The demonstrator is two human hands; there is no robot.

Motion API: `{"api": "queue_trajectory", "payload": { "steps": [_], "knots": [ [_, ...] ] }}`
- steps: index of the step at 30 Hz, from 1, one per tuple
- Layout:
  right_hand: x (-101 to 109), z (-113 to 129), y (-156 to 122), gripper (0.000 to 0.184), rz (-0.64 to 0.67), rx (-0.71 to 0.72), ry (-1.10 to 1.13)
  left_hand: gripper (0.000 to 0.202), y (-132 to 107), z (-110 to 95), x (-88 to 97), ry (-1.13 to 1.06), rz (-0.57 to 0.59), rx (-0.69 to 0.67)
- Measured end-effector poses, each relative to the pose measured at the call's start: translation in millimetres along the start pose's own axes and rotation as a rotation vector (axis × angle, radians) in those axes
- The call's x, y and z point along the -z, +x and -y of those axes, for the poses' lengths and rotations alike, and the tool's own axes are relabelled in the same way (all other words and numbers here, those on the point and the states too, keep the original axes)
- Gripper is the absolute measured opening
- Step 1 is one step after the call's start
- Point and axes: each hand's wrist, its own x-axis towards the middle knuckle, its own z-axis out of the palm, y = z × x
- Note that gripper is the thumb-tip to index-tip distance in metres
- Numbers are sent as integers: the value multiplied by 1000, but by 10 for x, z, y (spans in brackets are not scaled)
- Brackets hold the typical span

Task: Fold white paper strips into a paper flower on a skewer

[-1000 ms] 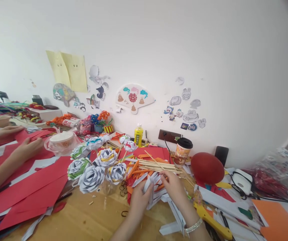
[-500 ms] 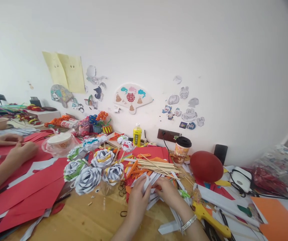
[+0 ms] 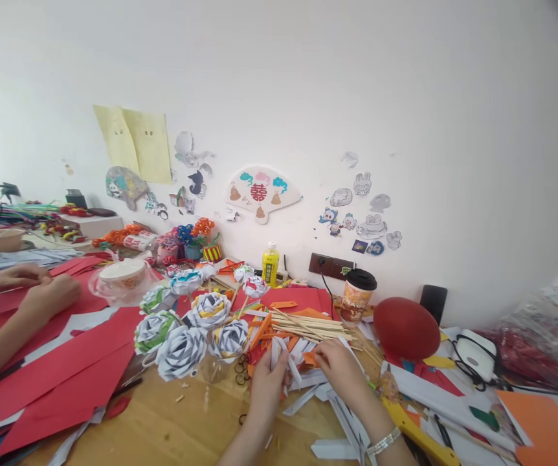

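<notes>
My left hand [image 3: 268, 382] is closed around folded white paper strips [image 3: 276, 353], which stick up between thumb and fingers. To its right, my right hand [image 3: 341, 367] has its fingers pinched together over the paper pile, with an orange paper piece [image 3: 309, 358] at the fingertips. Loose white paper strips [image 3: 325, 391] lie under and around both hands. Just behind them is a bundle of thin wooden sticks [image 3: 308, 323] on orange and red paper. Several paper roses [image 3: 182, 351] on sticks stand left of my left hand.
At left, another person's hands [image 3: 50, 298] work over red paper sheets [image 3: 65, 382]. A lidded cup [image 3: 357, 301], a red balloon [image 3: 406, 328] and a yellow glue gun [image 3: 412, 427] are on the right. A yellow bottle [image 3: 270, 265] stands near the wall.
My right hand has moved away from my left hand, to the right, and an orange piece now shows at its fingertips. My left hand keeps the white strips. The view has shifted slightly.
</notes>
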Motion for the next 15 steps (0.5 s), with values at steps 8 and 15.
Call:
{"api": "queue_trajectory", "payload": {
  "steps": [8, 15],
  "knots": [
    [131, 89, -120, 23, 20, -64, 169, 45, -39, -71, 6, -17, 16, 8],
    [-35, 217, -479, 26, 285, -56, 104, 38, -52, -122, 25, -41, -74, -5]
  ]
}}
